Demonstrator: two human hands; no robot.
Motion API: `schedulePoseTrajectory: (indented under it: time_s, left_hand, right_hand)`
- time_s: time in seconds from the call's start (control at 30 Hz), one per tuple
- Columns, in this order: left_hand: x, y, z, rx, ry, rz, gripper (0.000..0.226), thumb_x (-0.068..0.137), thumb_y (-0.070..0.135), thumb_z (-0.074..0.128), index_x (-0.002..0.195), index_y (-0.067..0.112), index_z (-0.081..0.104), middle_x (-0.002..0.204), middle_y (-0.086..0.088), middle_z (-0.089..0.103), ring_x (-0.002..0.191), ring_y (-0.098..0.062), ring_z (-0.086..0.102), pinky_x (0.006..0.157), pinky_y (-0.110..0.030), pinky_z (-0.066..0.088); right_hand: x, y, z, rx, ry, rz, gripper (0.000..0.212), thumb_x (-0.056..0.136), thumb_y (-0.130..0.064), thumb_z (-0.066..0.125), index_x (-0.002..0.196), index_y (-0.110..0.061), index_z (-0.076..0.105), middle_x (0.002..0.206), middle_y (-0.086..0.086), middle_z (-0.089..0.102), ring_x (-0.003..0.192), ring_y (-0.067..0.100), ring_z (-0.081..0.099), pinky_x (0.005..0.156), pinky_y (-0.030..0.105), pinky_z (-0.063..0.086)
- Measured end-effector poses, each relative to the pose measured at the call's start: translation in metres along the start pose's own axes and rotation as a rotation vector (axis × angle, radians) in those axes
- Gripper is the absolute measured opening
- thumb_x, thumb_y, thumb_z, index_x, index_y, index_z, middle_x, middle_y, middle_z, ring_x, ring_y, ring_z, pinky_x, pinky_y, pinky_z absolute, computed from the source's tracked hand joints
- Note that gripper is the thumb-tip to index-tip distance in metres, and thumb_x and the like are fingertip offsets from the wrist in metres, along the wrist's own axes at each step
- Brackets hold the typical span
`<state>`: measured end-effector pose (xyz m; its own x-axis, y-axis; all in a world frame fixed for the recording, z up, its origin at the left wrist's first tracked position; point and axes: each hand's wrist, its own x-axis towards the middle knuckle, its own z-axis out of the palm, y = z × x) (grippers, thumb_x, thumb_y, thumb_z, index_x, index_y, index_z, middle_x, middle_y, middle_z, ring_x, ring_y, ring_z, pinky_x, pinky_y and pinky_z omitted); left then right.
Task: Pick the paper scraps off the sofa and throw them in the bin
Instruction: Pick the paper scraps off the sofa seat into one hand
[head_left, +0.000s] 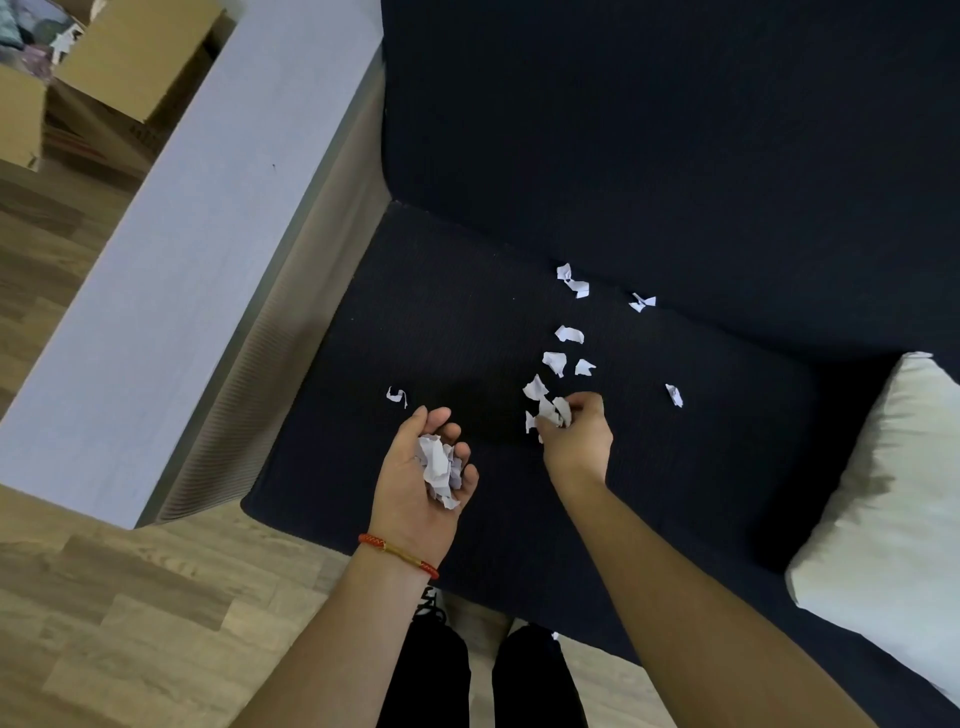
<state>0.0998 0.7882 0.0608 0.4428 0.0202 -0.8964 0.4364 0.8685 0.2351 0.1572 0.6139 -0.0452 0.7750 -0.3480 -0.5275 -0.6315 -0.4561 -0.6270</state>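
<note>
White paper scraps lie scattered on the dark sofa seat (441, 322). My left hand (415, 488) is palm up over the seat's front, cupped around a bundle of crumpled scraps (440, 465). My right hand (579, 441) pinches a few scraps (550, 413) against the cushion. Several loose scraps lie beyond it: one pair near the backrest (573, 280), another piece (642, 302), two mid-seat (569, 334) (554, 362), one to the right (674, 395), one to the left (397, 397). No bin is in view.
A pale grey armrest (208, 234) bounds the seat on the left. A white cushion (893, 499) rests at the right. Cardboard boxes (130, 57) stand on the wooden floor at the upper left. My legs stand at the sofa's front edge.
</note>
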Motion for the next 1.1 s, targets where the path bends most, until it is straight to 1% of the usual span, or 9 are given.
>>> schedulePoseTrajectory:
  time_s: [0.1,0.23,0.4,0.5,0.6,0.73,0.9,1.0,1.1]
  left_hand:
    - [0.001,0.0,0.0,0.002,-0.004,0.002,0.024,0.102,0.039,0.059,0.088,0.025,0.072,0.077,0.007,0.067,0.062,-0.006,0.063,0.05,-0.021,0.052]
    - [0.002,0.001,-0.003,-0.005,-0.006,-0.007,0.024,0.102,0.039,0.059,0.086,0.025,0.073,0.078,0.008,0.066,0.063,-0.006,0.063,0.051,-0.021,0.052]
    - [0.004,0.003,-0.003,-0.02,-0.006,-0.01,0.024,0.101,0.038,0.06,0.087,0.025,0.074,0.079,0.007,0.066,0.063,-0.006,0.063,0.051,-0.022,0.053]
    - [0.004,0.005,-0.002,-0.021,0.0,-0.011,0.024,0.102,0.038,0.06,0.086,0.025,0.074,0.079,0.007,0.066,0.063,-0.006,0.063,0.051,-0.021,0.053]
    - [0.002,0.006,-0.001,-0.018,-0.002,-0.01,0.022,0.101,0.038,0.061,0.088,0.026,0.073,0.079,0.008,0.066,0.064,-0.006,0.063,0.051,-0.021,0.053]
    - [0.001,0.008,0.0,-0.018,-0.004,0.001,0.02,0.101,0.037,0.062,0.089,0.026,0.073,0.079,0.008,0.065,0.063,-0.006,0.063,0.051,-0.021,0.052]
    - [0.003,0.008,0.001,-0.011,-0.007,0.021,0.021,0.102,0.037,0.06,0.09,0.025,0.073,0.079,0.008,0.064,0.062,-0.006,0.062,0.05,-0.021,0.051]
    - [0.003,0.006,0.004,-0.013,-0.013,0.021,0.022,0.102,0.037,0.06,0.089,0.025,0.073,0.079,0.007,0.064,0.062,-0.006,0.062,0.05,-0.02,0.051]
    - [0.004,0.004,0.007,-0.014,-0.021,0.018,0.023,0.102,0.038,0.06,0.089,0.025,0.073,0.079,0.008,0.063,0.062,-0.006,0.061,0.048,-0.02,0.051]
  right_hand:
    - [0.008,-0.004,0.004,-0.106,-0.046,-0.021,0.023,0.091,-0.011,0.075,0.111,-0.014,0.064,0.113,0.005,0.063,0.092,0.018,0.064,0.055,0.019,0.043]
    - [0.009,-0.001,0.003,-0.142,-0.058,-0.021,0.005,0.095,-0.008,0.069,0.099,-0.008,0.07,0.097,0.001,0.066,0.079,0.013,0.062,0.054,0.02,0.043]
    - [0.002,-0.001,-0.005,-0.137,-0.045,-0.152,0.01,0.098,-0.007,0.063,0.098,-0.012,0.071,0.091,0.001,0.068,0.078,0.015,0.066,0.058,0.024,0.05]
    - [0.006,-0.01,-0.006,-0.157,0.014,-0.275,0.007,0.099,-0.011,0.066,0.1,-0.013,0.072,0.103,0.0,0.067,0.09,0.013,0.065,0.068,0.018,0.05]
    - [0.013,-0.02,0.0,-0.195,-0.035,-0.325,0.009,0.099,-0.009,0.064,0.104,-0.011,0.072,0.11,0.0,0.066,0.096,0.014,0.065,0.075,0.026,0.056]
    - [0.02,-0.026,0.012,-0.378,-0.121,-0.389,0.013,0.1,-0.005,0.057,0.101,-0.01,0.068,0.1,0.004,0.067,0.087,0.021,0.067,0.07,0.037,0.059]
    - [0.026,-0.029,0.019,-0.588,-0.103,-0.453,0.013,0.101,-0.001,0.056,0.108,-0.004,0.067,0.11,0.011,0.065,0.082,0.021,0.065,0.064,0.029,0.05]
    - [0.027,-0.033,0.013,-0.568,-0.118,-0.393,0.008,0.101,-0.004,0.054,0.103,-0.004,0.062,0.094,0.014,0.068,0.075,0.027,0.065,0.06,0.037,0.053]
    - [0.027,-0.028,-0.004,-0.356,-0.087,-0.281,0.003,0.098,-0.009,0.057,0.098,-0.009,0.061,0.08,0.008,0.067,0.072,0.029,0.067,0.062,0.044,0.059]
